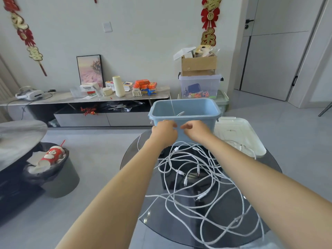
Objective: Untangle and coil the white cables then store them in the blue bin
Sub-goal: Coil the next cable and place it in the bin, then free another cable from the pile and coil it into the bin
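- Head view: both hands were raised together just in front of the blue bin [185,108], at its near wall. The left hand [164,131] and right hand [195,129] sat close side by side, fingers curled inward toward each other.
- The grip of each hand looked narrow, as if pinching a thin strand between them; a fine white line rose above the grips into the bin, but whether either hand truly held it was too small to tell.
- A white cable end [180,113] already lay inside the bin, beyond the grips.
- The white cables [197,177] remained a loose tangle on the round dark table [265,169], below and nearer the person than the grips, loops crossing one another with several connector ends showing.
- A white lid [239,135] lay to the right of the right grip, beside the bin.
- Judgement: the step in hand appeared to be feeding or settling one cable into the bin; most of the task was still ahead.
- The next move likely called for reaching back down to the tangle, singling out one free end, and drawing it clear before coiling.
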Demonstrator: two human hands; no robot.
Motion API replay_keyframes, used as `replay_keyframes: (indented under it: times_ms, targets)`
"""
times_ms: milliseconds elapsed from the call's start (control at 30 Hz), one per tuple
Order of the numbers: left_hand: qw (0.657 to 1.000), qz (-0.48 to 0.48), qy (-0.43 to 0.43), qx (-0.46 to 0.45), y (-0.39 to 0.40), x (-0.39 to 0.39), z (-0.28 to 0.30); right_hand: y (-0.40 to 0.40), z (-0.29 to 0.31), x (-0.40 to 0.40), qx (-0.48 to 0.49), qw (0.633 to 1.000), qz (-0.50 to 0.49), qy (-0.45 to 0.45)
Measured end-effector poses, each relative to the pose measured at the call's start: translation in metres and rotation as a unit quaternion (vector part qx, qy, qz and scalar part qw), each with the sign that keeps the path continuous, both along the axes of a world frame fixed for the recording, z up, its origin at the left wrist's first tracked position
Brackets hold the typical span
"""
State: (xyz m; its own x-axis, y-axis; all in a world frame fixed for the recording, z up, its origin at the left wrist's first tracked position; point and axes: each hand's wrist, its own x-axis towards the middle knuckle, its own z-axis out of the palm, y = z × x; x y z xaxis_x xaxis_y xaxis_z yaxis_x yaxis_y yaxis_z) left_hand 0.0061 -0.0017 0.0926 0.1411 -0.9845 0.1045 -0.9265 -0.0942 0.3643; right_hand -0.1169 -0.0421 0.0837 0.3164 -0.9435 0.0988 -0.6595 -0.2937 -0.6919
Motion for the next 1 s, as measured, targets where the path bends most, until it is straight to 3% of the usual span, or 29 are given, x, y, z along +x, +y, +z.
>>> replay_keyframes:
  times_ms: [233,400,533,700,833,933,1000]
  targets:
    - [0.996,0.027,0.083,0.005,0.039,-0.005,-0.056,0.041,-0.056,-0.016,0.025,0.999,0.009,-0.038]
    - [0.992,0.070,0.099,0.025,0.051,-0.001,-0.094,0.048,-0.089,-0.016,0.031,0.999,0.020,-0.014]
    - [0.991,0.040,0.117,0.059,0.047,0.008,-0.117,0.043,-0.099,-0.011,0.039,0.997,0.045,0.046]
    - [0.995,0.017,0.077,0.065,0.043,0.017,-0.127,0.041,-0.109,-0.005,-0.017,0.984,0.065,0.166]
    - [0.996,0.022,0.069,0.057,0.042,0.018,-0.132,0.038,-0.111,-0.005,-0.025,0.983,0.075,0.167]
    - [0.987,0.015,0.160,0.027,0.045,0.016,-0.120,0.037,-0.107,-0.009,-0.031,0.990,0.086,0.109]
    - [0.964,-0.023,0.257,0.067,0.050,0.014,-0.109,0.036,-0.100,-0.013,-0.054,0.996,0.069,0.035]
